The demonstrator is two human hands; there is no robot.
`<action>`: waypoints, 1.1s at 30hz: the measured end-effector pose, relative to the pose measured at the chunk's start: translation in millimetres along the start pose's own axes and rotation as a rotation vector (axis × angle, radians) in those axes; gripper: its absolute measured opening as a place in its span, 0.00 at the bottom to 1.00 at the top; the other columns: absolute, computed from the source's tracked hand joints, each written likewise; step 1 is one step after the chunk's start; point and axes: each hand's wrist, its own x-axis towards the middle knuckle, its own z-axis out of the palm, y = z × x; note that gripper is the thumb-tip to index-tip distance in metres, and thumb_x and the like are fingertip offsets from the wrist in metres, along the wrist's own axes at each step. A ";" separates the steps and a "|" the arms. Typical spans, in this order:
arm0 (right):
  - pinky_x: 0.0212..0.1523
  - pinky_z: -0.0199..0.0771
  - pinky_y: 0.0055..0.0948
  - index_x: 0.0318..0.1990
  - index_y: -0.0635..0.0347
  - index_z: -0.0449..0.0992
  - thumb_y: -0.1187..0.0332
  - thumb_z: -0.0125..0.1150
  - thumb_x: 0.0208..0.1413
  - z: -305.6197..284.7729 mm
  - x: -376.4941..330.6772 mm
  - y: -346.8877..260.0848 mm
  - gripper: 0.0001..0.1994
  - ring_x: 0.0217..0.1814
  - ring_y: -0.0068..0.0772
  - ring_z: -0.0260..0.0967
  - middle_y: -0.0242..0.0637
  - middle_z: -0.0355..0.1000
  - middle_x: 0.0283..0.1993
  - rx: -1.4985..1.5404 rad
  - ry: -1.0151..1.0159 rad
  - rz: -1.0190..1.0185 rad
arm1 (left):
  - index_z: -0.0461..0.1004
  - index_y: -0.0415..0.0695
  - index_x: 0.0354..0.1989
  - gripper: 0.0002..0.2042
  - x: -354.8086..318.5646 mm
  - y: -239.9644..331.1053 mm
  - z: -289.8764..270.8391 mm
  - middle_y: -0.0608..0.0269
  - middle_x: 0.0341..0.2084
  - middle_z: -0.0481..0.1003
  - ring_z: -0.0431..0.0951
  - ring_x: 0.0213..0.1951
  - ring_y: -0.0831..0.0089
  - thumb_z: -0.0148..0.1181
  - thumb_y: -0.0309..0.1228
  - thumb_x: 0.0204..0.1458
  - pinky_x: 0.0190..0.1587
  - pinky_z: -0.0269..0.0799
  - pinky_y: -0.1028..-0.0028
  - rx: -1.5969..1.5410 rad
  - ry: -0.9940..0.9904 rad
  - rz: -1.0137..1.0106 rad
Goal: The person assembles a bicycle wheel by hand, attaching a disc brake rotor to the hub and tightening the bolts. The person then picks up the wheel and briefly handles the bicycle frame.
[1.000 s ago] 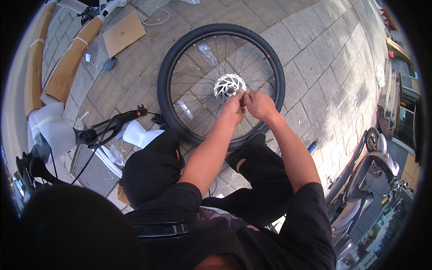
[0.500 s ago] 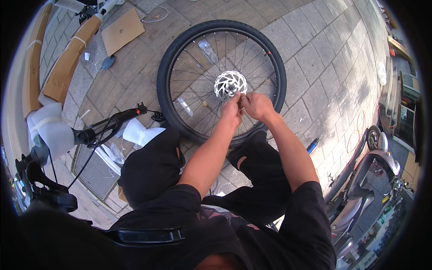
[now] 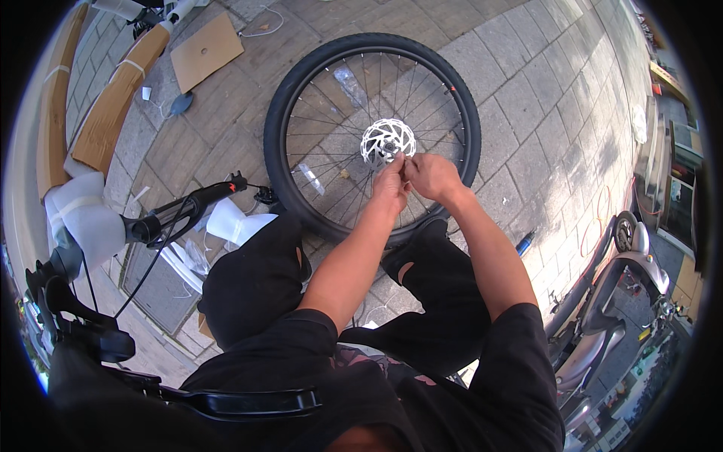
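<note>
Bicycle wheel (image 3: 275, 139) on the pavement (image 3: 520, 135), brake rotor (image 3: 378, 135) at its centre; left hand (image 3: 390, 185) and right hand (image 3: 434, 176) side by side at the rotor's near edge. Cardboard sheet (image 3: 208, 54) left of the wheel; scooter (image 3: 599, 331) along the pavement's right edge.

We find the most room to the right of the wheel, where paving (image 3: 527, 120) lies open beyond the tyre (image 3: 471, 135); above the rotor (image 3: 382, 134), a hand could come in from the far side over the spokes (image 3: 399, 90); its near edge is crowded by our left fingers (image 3: 395, 167) and right fingers (image 3: 426, 172), close together; our left knee (image 3: 252, 282) and right leg (image 3: 444, 282) hem in the near side; to the lower left, black bicycle tubing (image 3: 188, 211) and white foam (image 3: 86, 215) block the way; a blue tool (image 3: 525, 243) lies just outside our right forearm (image 3: 489, 248).
</note>
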 end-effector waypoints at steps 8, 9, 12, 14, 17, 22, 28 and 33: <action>0.49 0.78 0.55 0.39 0.61 0.84 0.54 0.50 0.67 2.6 2.4 6.5 0.21 0.44 0.66 0.79 0.59 0.81 0.39 0.005 -0.006 -0.005 | 0.80 0.52 0.45 0.11 4.6 2.3 -5.2 0.73 0.40 0.83 0.80 0.43 0.74 0.61 0.45 0.68 0.49 0.71 0.67 0.038 0.009 -0.053; 0.48 0.79 0.55 0.39 0.60 0.84 0.55 0.50 0.67 6.3 3.8 9.0 0.20 0.43 0.65 0.79 0.58 0.81 0.39 -0.006 0.007 -0.012 | 0.79 0.52 0.46 0.11 6.1 3.3 -5.7 0.73 0.41 0.83 0.80 0.44 0.74 0.61 0.45 0.69 0.50 0.71 0.67 0.038 0.010 -0.058; 0.45 0.82 0.51 0.39 0.59 0.84 0.55 0.53 0.66 14.5 7.4 6.8 0.19 0.42 0.56 0.83 0.49 0.84 0.41 -0.196 0.099 -0.194 | 0.79 0.50 0.47 0.11 7.6 3.8 -10.0 0.71 0.43 0.83 0.81 0.49 0.72 0.59 0.44 0.70 0.56 0.73 0.64 -0.118 -0.055 -0.038; 0.42 0.82 0.49 0.38 0.60 0.84 0.56 0.54 0.65 10.6 6.7 -6.4 0.18 0.41 0.55 0.83 0.49 0.83 0.41 -0.331 0.106 -0.290 | 0.79 0.49 0.46 0.11 5.8 5.4 -12.6 0.70 0.43 0.83 0.82 0.49 0.72 0.59 0.42 0.70 0.58 0.74 0.65 -0.242 -0.153 -0.043; 0.40 0.81 0.47 0.35 0.65 0.82 0.61 0.51 0.69 11.5 7.7 -23.4 0.18 0.40 0.55 0.82 0.52 0.83 0.39 -0.272 0.154 -0.246 | 0.80 0.48 0.46 0.10 4.7 11.2 -18.6 0.69 0.42 0.84 0.83 0.46 0.71 0.60 0.40 0.69 0.57 0.75 0.68 -0.316 -0.318 -0.081; 0.48 0.79 0.55 0.38 0.73 0.82 0.56 0.49 0.70 55.9 33.7 -26.1 0.24 0.44 0.66 0.80 0.62 0.81 0.40 0.584 0.148 0.295 | 0.79 0.46 0.50 0.12 23.8 21.8 -40.4 0.65 0.48 0.82 0.81 0.51 0.70 0.59 0.41 0.69 0.60 0.75 0.68 -0.235 -0.449 -0.137; 0.41 0.83 0.49 0.40 0.65 0.82 0.51 0.50 0.70 15.7 11.1 -29.3 0.24 0.39 0.54 0.83 0.53 0.82 0.39 -0.192 0.264 -0.195 | 0.80 0.47 0.50 0.12 12.1 35.1 -26.7 0.65 0.48 0.84 0.82 0.53 0.70 0.57 0.39 0.70 0.61 0.77 0.63 -0.207 -0.358 -0.112; 0.41 0.83 0.48 0.29 0.60 0.83 0.50 0.49 0.72 27.7 29.7 -16.9 0.27 0.39 0.53 0.84 0.52 0.82 0.31 -0.065 0.233 0.024 | 0.82 0.54 0.48 0.10 -2.5 30.2 -5.3 0.75 0.45 0.84 0.82 0.47 0.77 0.61 0.42 0.68 0.48 0.75 0.71 -0.128 -0.252 -0.133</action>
